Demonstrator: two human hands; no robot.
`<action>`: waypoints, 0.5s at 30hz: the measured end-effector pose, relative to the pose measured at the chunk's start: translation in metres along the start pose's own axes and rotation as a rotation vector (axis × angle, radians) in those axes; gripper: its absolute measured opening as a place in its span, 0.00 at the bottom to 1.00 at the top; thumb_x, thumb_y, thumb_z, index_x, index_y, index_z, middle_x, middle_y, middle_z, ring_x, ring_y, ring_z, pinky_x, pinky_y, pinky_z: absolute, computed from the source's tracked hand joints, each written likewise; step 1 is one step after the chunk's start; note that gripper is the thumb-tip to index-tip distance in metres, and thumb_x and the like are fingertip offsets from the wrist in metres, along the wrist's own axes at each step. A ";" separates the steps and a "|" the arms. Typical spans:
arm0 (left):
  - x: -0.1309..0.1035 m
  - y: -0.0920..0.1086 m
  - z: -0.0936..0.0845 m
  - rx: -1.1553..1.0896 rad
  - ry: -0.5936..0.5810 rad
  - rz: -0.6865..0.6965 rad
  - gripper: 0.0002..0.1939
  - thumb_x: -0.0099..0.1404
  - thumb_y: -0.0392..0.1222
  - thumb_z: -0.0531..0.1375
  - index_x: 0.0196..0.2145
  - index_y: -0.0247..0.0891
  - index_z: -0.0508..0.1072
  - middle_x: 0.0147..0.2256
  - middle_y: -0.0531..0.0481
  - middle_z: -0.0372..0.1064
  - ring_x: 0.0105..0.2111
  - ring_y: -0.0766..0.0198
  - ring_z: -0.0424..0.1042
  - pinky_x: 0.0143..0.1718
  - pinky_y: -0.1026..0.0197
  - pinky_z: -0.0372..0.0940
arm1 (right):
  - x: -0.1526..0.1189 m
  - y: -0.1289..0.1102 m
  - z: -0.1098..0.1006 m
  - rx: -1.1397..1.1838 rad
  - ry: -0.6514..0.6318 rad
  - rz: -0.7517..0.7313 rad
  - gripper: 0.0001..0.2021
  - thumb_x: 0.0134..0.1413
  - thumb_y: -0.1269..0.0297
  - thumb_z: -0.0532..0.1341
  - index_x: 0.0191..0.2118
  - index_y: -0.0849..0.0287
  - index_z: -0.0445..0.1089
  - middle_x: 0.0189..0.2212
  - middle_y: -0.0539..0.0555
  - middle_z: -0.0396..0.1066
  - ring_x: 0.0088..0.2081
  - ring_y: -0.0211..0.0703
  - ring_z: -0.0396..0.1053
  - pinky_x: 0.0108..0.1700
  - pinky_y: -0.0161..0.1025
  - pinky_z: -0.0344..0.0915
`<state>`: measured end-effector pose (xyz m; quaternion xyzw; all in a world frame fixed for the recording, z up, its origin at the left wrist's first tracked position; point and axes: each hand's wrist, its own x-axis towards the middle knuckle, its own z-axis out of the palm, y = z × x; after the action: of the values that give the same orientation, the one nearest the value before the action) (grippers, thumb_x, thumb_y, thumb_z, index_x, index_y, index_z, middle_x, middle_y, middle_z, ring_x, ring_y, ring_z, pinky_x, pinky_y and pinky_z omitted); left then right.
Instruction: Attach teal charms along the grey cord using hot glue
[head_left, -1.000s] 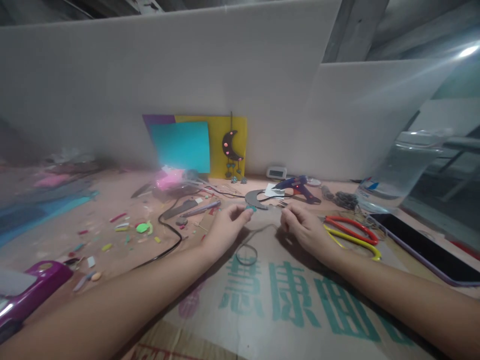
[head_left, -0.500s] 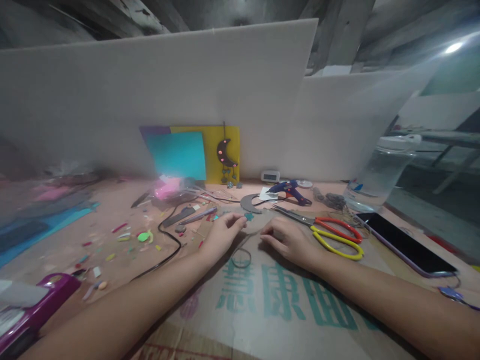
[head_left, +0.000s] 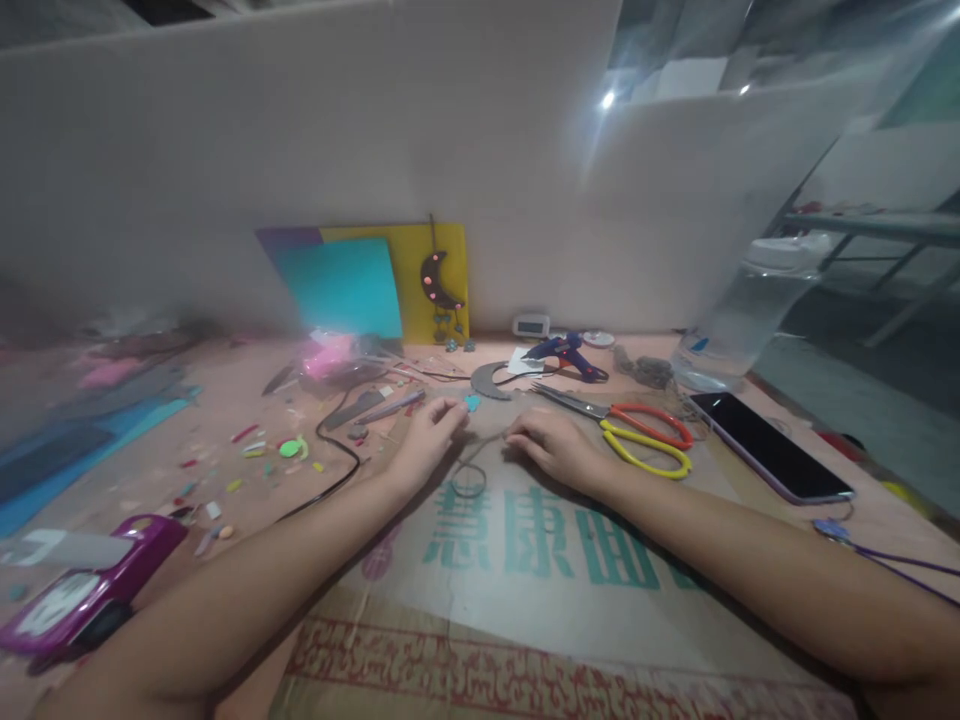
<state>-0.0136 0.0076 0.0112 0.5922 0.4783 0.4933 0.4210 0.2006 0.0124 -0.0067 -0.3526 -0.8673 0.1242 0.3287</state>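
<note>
My left hand [head_left: 431, 437] is closed in a pinch, with a small blue flower- or star-shaped cutout [head_left: 472, 402] at its fingertips. Close to its right, my right hand [head_left: 551, 442] has its fingers curled together at the end of a thin grey cord [head_left: 469, 492]. The cord trails left and lies in a loop on the printed sheet. Just beyond both hands rests a grey crescent cutout [head_left: 487, 381]. Scissors [head_left: 577, 402] with one red and one yellow handle lie partly opened beside my right hand.
A blue glue gun [head_left: 570, 352] sits behind the crescent. To the right are a phone [head_left: 772, 447] and a water bottle [head_left: 724, 320]. On the left lie coloured scraps [head_left: 289, 448] and a purple tape dispenser [head_left: 105, 580]. A decorated moon [head_left: 435, 280] hangs against yellow card.
The view has tipped down and shifted slightly. The cutout at my left fingertips looks brighter, as if tilted. Both hands stay close together, and the cord loop keeps its place.
</note>
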 end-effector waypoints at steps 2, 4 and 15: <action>0.000 0.001 0.000 0.000 0.007 -0.003 0.13 0.58 0.50 0.59 0.25 0.36 0.68 0.24 0.54 0.64 0.28 0.66 0.62 0.32 0.64 0.58 | -0.001 -0.003 -0.002 0.021 -0.017 0.007 0.06 0.61 0.64 0.60 0.33 0.59 0.72 0.31 0.54 0.74 0.34 0.42 0.68 0.40 0.38 0.63; 0.000 0.001 0.000 0.000 0.007 -0.003 0.13 0.58 0.49 0.60 0.24 0.36 0.68 0.24 0.55 0.63 0.28 0.66 0.62 0.32 0.64 0.58 | -0.002 -0.007 -0.005 0.032 -0.033 0.014 0.06 0.59 0.64 0.62 0.32 0.59 0.72 0.30 0.54 0.74 0.34 0.41 0.68 0.39 0.37 0.63; 0.004 -0.012 0.000 -0.042 -0.036 0.047 0.13 0.61 0.49 0.59 0.26 0.37 0.68 0.25 0.55 0.65 0.28 0.66 0.65 0.34 0.64 0.60 | 0.002 -0.013 -0.002 -0.047 -0.066 -0.049 0.14 0.67 0.62 0.52 0.34 0.60 0.72 0.31 0.56 0.74 0.34 0.43 0.68 0.40 0.39 0.63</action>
<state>-0.0155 0.0141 0.0002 0.6029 0.4462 0.5024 0.4302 0.1939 0.0046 0.0012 -0.3346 -0.8887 0.1074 0.2946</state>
